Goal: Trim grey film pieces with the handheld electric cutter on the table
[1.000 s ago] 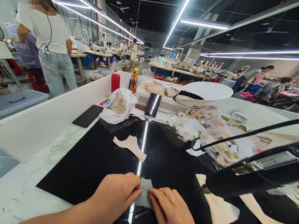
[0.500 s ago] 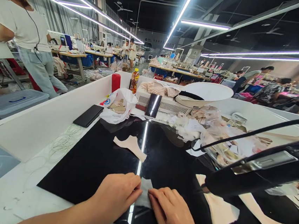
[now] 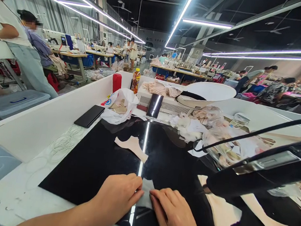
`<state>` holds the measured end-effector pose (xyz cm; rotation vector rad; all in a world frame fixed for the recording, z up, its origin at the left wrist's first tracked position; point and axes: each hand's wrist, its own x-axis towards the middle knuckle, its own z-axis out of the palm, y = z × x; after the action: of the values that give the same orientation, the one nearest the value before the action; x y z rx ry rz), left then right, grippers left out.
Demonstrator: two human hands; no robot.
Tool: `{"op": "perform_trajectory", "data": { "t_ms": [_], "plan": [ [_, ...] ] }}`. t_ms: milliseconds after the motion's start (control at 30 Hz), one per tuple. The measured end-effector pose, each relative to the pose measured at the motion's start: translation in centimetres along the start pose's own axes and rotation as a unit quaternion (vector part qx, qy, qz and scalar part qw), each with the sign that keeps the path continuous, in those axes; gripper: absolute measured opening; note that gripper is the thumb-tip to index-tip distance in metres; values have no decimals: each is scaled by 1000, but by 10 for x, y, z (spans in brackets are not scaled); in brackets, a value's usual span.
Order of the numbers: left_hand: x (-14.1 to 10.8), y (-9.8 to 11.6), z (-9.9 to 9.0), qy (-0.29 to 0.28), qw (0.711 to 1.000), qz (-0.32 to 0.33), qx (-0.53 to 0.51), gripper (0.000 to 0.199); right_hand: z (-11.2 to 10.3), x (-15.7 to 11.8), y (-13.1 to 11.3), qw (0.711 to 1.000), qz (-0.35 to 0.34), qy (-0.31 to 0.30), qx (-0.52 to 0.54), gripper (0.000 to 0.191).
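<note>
A small light-grey piece of thin material (image 3: 147,194) lies on the glossy black board (image 3: 89,167), between my two hands. My left hand (image 3: 119,197) pinches its left edge with thumb and forefinger. Its right edge is pinched by my right hand (image 3: 174,213), fingers curled together. Farther up the board rests a curved beige fabric piece (image 3: 132,147), apart from both hands. To the right lies another beige piece (image 3: 223,212), partly under a black machine arm (image 3: 262,170).
A phone (image 3: 89,116) and a white plastic bag (image 3: 121,106) sit at the left. Plastic-wrapped scraps (image 3: 224,141) pile up at the back right. White side walls (image 3: 45,124) border the table. Co-workers and sewing tables stand beyond.
My hands and the grey piece stay almost still. In the background at left, the standing person has shifted left, and a seated person now shows behind.
</note>
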<state>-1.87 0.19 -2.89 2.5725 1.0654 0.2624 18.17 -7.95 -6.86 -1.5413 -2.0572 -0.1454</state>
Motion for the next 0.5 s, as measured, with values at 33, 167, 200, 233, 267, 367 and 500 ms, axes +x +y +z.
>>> {"op": "perform_trajectory", "data": {
  "t_ms": [33,167,200,233,267,367,500],
  "plan": [
    [0,1,0,-2,1000,-2,4,11,0,0,0,1000,-1,0,-1,21],
    [1,3,-1,-6,1000,-5,11,11,0,0,-1,1000,-1,3,-9,22],
    [1,3,-1,-6,1000,-4,12,11,0,0,-1,1000,-2,3,-13,23],
    [1,3,-1,-5,1000,-2,12,11,0,0,-1,1000,-3,4,-17,23],
    [0,3,-1,-3,1000,1,13,11,0,1,-2,1000,-4,4,-22,24],
    [-1,2,0,11,999,16,25,10,-1,-2,-1,999,-3,3,-34,25],
    [0,2,6,65,994,39,76,12,12,-14,13,998,-48,5,-35,24]
  ]
}}
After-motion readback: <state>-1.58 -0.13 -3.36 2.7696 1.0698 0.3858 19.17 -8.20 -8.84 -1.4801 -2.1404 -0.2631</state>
